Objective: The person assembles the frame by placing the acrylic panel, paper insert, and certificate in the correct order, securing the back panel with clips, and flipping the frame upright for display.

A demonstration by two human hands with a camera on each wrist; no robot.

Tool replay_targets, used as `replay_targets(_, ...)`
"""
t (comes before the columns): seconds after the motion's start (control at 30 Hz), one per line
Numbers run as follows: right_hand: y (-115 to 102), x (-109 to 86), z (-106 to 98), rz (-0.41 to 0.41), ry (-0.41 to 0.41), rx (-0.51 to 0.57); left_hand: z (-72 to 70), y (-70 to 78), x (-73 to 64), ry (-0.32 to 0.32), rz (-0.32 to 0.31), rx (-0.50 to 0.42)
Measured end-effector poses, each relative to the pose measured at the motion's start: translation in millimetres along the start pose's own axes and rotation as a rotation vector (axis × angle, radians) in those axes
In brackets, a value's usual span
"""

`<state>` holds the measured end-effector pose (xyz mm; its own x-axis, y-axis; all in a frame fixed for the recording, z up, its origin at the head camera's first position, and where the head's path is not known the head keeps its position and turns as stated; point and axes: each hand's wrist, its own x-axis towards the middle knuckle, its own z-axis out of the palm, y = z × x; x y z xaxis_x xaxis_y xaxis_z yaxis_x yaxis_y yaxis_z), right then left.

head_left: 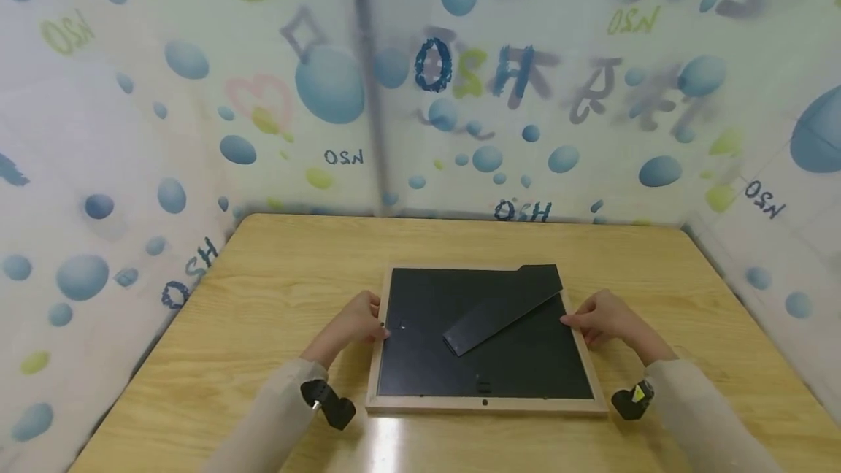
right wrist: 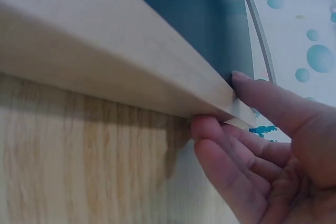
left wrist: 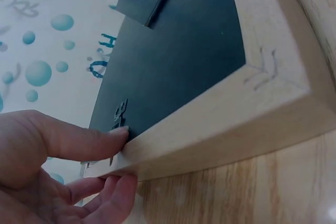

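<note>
A picture frame (head_left: 486, 405) with a pale wooden border lies back side up on the table in the head view. Its black backing board (head_left: 420, 363) carries a folding stand leg (head_left: 502, 316) that slants across it. My left hand (head_left: 357, 320) grips the left side, thumb on the top face and fingers curled under the edge. A small metal hanger (left wrist: 119, 111) sits beside that thumb in the left wrist view. On the opposite side my right hand (head_left: 601, 318) pinches the border the same way, thumb above and fingertips (right wrist: 207, 128) below.
The light wood table (head_left: 315, 254) extends around the frame on all sides. Behind it and at both sides hang pale walls (head_left: 407, 144) printed with blue and green dots. Black wrist cameras (head_left: 328, 401) are strapped over both sleeves.
</note>
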<state>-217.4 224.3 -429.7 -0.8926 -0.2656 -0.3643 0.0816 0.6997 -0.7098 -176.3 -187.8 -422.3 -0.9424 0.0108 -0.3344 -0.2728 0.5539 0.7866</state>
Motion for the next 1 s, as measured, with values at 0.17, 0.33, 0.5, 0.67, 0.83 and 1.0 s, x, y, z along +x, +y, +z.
replay_targets(0.17,-2,1.1,-1,0.018,-0.004,-0.034,-4.3,0.4,2.7,-0.057,0.018,0.03)
replay_targets(0.33,-2,6.1,-2,0.041,-0.016,-0.046,-11.6,-2.0,8.8,-0.086,0.021,0.076)
replay_targets(0.5,-1,9.7,0,0.053,-0.014,-0.035,-11.9,-3.8,15.5,-0.048,0.033,0.111)
replay_targets(0.67,-2,8.4,0,0.027,-0.01,-0.059,-8.3,1.8,19.7,-0.002,0.053,0.146)
replay_targets(0.83,-2,6.4,2,-0.004,-0.012,-0.036,-8.0,2.0,18.0,0.021,0.065,0.148)
replay_targets(1.0,-2,2.8,-2,-0.005,0.013,-0.032,-4.7,-1.3,14.8,0.09,0.11,0.141)
